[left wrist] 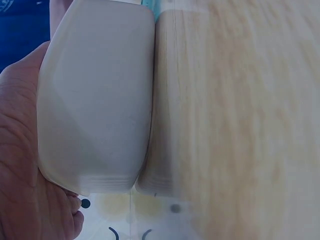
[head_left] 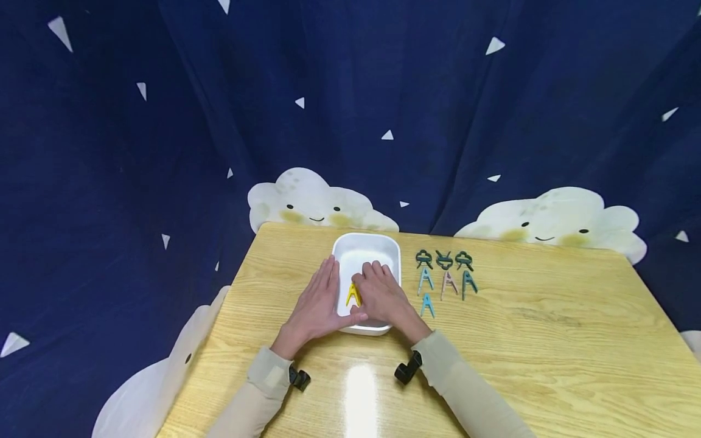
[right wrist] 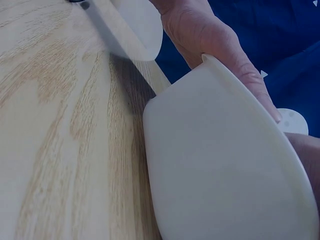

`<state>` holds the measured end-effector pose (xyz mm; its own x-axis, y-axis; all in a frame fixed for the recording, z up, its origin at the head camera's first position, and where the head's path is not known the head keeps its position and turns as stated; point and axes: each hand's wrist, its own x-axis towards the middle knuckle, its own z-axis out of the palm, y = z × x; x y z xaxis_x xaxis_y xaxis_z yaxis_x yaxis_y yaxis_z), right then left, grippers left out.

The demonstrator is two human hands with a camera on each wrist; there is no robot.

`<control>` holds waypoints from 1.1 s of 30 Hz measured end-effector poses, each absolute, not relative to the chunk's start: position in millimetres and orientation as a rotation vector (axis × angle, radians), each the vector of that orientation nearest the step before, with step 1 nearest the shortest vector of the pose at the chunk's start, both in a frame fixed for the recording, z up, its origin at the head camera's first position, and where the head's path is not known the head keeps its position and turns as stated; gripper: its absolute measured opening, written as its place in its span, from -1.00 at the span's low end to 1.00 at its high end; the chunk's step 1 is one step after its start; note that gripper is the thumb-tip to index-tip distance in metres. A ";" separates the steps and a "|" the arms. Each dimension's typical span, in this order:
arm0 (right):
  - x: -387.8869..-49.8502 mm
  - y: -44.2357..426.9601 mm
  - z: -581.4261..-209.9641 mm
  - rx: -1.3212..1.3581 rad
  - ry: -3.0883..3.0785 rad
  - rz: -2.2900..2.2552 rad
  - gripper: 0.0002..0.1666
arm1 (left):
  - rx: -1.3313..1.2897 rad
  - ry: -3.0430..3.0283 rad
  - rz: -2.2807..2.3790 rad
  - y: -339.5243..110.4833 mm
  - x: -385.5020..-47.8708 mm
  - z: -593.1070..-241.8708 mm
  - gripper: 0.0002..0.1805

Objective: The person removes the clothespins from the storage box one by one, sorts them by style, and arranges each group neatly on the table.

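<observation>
A white rectangular tray (head_left: 397,250) sits on the table in the head view. My left hand (head_left: 317,307) lies along its left wall with straight fingers, thumb across the near rim. My right hand (head_left: 379,293) reaches inside with bent fingers; most fingertips are hidden. Beside its index finger and thumb, within the tray, is a yellow clothespin (head_left: 353,295); a firm pinch cannot be made out. The left wrist view shows the tray's outer wall (left wrist: 95,105) against my left palm (left wrist: 22,145). In the right wrist view, the tray wall (right wrist: 220,155) hides what the right fingers touch.
Right of the tray, small clips lie in rows on the wooden table (head_left: 547,304): several dark green rounded clips (head_left: 444,260), light blue clothespins (head_left: 426,281), a pink clothespin (head_left: 449,284) and a dark green clothespin (head_left: 468,285). A navy curtain (head_left: 350,109) hangs behind.
</observation>
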<state>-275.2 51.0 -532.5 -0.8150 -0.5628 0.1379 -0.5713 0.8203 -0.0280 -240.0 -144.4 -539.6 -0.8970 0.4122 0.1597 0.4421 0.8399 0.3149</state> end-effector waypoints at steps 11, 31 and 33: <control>-275.4 51.1 -532.1 0.933 -2.904 0.075 -0.47 | -0.676 -2.939 -0.539 -144.5 -240.1 -538.4 0.51; -275.4 51.8 -533.3 0.959 -2.911 0.099 -0.43 | -0.675 -2.937 -0.517 -143.4 -240.0 -537.8 0.51; -275.0 51.7 -533.5 0.952 -2.918 0.101 -0.42 | -0.673 -2.937 -0.516 -143.3 -240.0 -538.5 0.51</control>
<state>-275.0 51.7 -533.5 -0.8056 -0.5861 0.0870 -0.5907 0.8059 -0.0409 -240.0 -143.3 -538.5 -0.8996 0.4081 0.1551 0.4366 0.8463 0.3052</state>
